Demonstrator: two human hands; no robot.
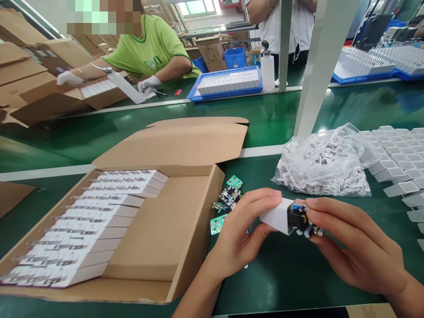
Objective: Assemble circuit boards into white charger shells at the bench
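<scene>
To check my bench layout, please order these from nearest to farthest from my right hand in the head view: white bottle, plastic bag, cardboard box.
From the right hand:
1. Plastic bag: just beyond the hand, on the bench.
2. Cardboard box: left of both hands.
3. White bottle: across the bench, far side.
</scene>
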